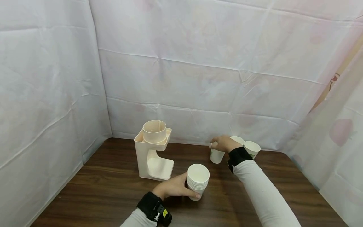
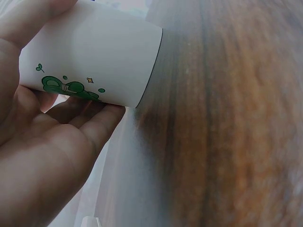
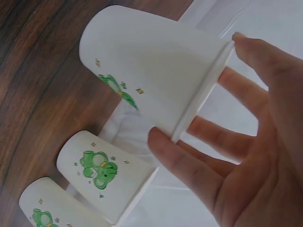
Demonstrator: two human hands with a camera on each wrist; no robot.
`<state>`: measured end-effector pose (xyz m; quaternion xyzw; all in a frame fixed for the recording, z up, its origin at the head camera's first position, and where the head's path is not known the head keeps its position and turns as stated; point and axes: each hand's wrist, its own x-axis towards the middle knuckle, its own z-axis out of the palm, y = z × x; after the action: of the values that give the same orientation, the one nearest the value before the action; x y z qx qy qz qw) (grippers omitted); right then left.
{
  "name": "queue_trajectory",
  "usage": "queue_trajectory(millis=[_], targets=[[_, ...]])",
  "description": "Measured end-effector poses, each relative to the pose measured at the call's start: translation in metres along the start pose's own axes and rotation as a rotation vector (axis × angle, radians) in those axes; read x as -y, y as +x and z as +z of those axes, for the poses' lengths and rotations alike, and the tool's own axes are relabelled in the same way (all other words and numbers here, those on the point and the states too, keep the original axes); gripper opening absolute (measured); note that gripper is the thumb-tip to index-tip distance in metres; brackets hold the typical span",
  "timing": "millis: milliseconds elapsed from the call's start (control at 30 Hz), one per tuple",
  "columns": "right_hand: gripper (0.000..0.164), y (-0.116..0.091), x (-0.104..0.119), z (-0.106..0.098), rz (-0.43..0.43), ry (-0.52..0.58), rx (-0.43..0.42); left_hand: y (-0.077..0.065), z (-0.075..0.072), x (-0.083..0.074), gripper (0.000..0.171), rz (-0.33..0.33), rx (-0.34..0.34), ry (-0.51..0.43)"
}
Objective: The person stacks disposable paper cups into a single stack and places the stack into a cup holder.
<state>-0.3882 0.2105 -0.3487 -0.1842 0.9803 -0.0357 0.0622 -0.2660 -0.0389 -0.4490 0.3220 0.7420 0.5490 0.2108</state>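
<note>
My left hand (image 1: 175, 187) grips a stack of white paper cups (image 1: 198, 176), several nested together, rims up, near the middle of the table. In the left wrist view, fingers and thumb go round the lowest cup (image 2: 99, 52), which has a green print; its base is right at the tabletop. Farther back and right, my right hand (image 1: 225, 143) holds a single paper cup (image 1: 217, 156) from above. The right wrist view shows thumb and fingertips at the rim of this cup (image 3: 147, 66), which has a green printed figure and stands close over the wood.
Two more paper cups, one at the back (image 1: 237, 139) and one to its right (image 1: 252, 148), stand beside the right wrist. A cream plastic stand (image 1: 143, 157) with a round tube (image 1: 154, 132) on top is left of the stack. White curtains (image 1: 184, 78) border the wooden table (image 1: 107, 189).
</note>
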Motion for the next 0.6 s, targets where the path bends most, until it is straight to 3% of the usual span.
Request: queue_trajectory(millis=[267, 600], targets=[[0.06, -0.0071, 0.0058, -0.0018, 0.011, 0.038, 0.039, -0.0002, 0.0008, -0.001, 0.078, 0.008, 0.001, 0.009], [0.059, -0.0056, 0.0065, 0.0005, 0.024, 0.041, 0.062, -0.0014, 0.0006, -0.0031, 0.077, 0.002, -0.023, 0.02]])
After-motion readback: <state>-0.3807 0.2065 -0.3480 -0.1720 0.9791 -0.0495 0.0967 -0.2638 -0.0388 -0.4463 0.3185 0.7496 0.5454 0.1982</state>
